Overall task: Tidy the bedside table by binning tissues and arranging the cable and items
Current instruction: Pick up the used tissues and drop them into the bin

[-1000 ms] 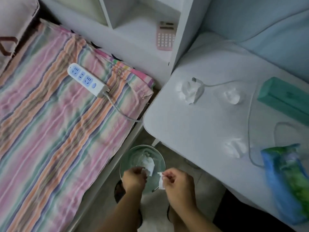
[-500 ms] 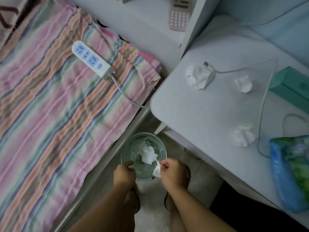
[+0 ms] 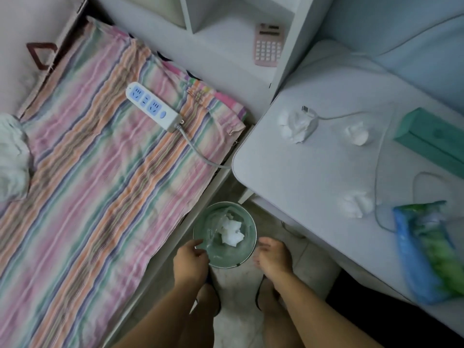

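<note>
Left hand (image 3: 190,259) and right hand (image 3: 272,257) flank bin (image 3: 247,249); fingers loose, empty. Three crumpled tissues (image 3: 355,205) on counter (image 3: 301,177), up-right of fingers. Light, soft, compressible: pinch each wad whole. Cable (image 3: 376,172) limp, looped alongside.

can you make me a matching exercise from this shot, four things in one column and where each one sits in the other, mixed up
Things:
1. power strip
2. pink calculator
3. bin
4. green box

Places:
A. on the floor between the two hands
B. on the striped bed cover
C. on the white shelf
D. at the right of the bedside table

Pairs: 1-B, 2-C, 3-A, 4-D
</note>
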`<action>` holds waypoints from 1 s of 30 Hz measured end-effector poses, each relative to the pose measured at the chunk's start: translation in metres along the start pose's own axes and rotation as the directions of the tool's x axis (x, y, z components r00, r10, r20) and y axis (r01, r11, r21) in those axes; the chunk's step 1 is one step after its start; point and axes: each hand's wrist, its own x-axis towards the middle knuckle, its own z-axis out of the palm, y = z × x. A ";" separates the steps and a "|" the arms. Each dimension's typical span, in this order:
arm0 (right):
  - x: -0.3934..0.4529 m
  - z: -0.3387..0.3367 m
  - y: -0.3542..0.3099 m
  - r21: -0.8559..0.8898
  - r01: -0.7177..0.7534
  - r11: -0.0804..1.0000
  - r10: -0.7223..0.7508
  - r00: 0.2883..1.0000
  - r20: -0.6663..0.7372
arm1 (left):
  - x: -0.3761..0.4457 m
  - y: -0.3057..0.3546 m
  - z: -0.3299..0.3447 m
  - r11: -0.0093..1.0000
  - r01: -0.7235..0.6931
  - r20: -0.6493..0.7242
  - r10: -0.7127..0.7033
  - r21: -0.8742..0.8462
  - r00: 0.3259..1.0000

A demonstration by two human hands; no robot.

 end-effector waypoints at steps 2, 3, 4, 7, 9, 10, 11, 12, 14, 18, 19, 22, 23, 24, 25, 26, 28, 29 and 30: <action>-0.025 -0.018 -0.007 -0.070 0.096 0.993 -0.098 0.995 -0.029 | -0.020 0.025 -0.001 0.996 -0.086 -0.003 0.086 -0.001 0.996; -0.039 -0.028 -0.011 -0.106 0.153 0.983 -0.159 0.986 -0.044 | -0.031 0.038 -0.001 0.991 -0.135 0.006 0.135 0.014 0.991; -0.052 -0.037 -0.016 -0.139 0.222 0.965 -0.233 0.970 -0.069 | -0.043 0.051 0.000 0.980 -0.194 0.024 0.193 0.047 0.981; -0.087 -0.066 -0.033 -0.232 0.411 0.882 -0.457 0.866 -0.205 | -0.077 0.084 0.004 0.905 -0.396 0.135 0.377 0.153 0.916; -0.103 -0.088 -0.047 -0.270 0.495 0.826 -0.561 0.773 -0.296 | -0.095 0.103 0.007 0.858 -0.478 0.184 0.447 0.189 0.875; -0.107 -0.098 -0.054 -0.290 0.521 0.803 -0.595 0.734 -0.329 | -0.102 0.111 0.009 0.840 -0.504 0.196 0.470 0.200 0.861; -0.109 -0.109 -0.061 -0.317 0.529 0.787 -0.615 0.707 -0.350 | -0.107 0.120 0.011 0.826 -0.524 0.205 0.487 0.210 0.849; -0.109 -0.118 -0.068 -0.354 0.530 0.771 -0.635 0.680 -0.366 | -0.110 0.127 0.013 0.814 -0.538 0.212 0.499 0.219 0.840; -0.106 -0.134 -0.077 -0.453 0.468 0.759 -0.641 0.661 -0.390 | -0.115 0.140 0.019 0.797 -0.559 0.222 0.516 0.231 0.827; -0.090 -0.148 -0.083 -0.602 0.276 0.749 -0.554 0.759 -0.342 | -0.117 0.156 0.032 0.745 -0.619 0.260 0.565 0.248 0.783; -0.087 -0.150 -0.083 -0.623 0.246 0.742 -0.535 0.777 -0.330 | -0.118 0.158 0.035 0.741 -0.626 0.267 0.569 0.244 0.778; -0.078 -0.155 -0.078 -0.651 0.233 0.722 -0.541 0.777 -0.322 | -0.117 0.160 0.043 0.738 -0.633 0.259 0.581 0.234 0.772; -0.076 -0.156 -0.077 -0.653 0.236 0.719 -0.547 0.772 -0.323 | -0.117 0.161 0.046 0.742 -0.628 0.254 0.577 0.235 0.776; -0.073 -0.157 -0.076 -0.656 0.244 0.714 -0.559 0.763 -0.325 | -0.117 0.161 0.048 0.748 -0.621 0.253 0.570 0.232 0.781; -0.071 -0.158 -0.076 -0.651 0.255 0.715 -0.568 0.755 -0.327 | -0.117 0.162 0.050 0.754 -0.616 0.253 0.565 0.227 0.785; -0.068 -0.160 -0.076 -0.642 0.269 0.718 -0.575 0.749 -0.329 | -0.117 0.163 0.051 0.758 -0.613 0.255 0.562 0.221 0.787; -0.065 -0.162 -0.076 -0.607 0.323 0.726 -0.595 0.737 -0.320 | -0.115 0.165 0.051 0.766 -0.609 0.259 0.558 0.205 0.789; -0.065 -0.163 -0.076 -0.580 0.375 0.724 -0.619 0.724 -0.305 | -0.114 0.168 0.051 0.774 -0.604 0.253 0.555 0.191 0.792; -0.067 -0.163 -0.075 -0.551 0.435 0.712 -0.652 0.702 -0.288 | -0.113 0.171 0.049 0.783 -0.597 0.239 0.554 0.176 0.798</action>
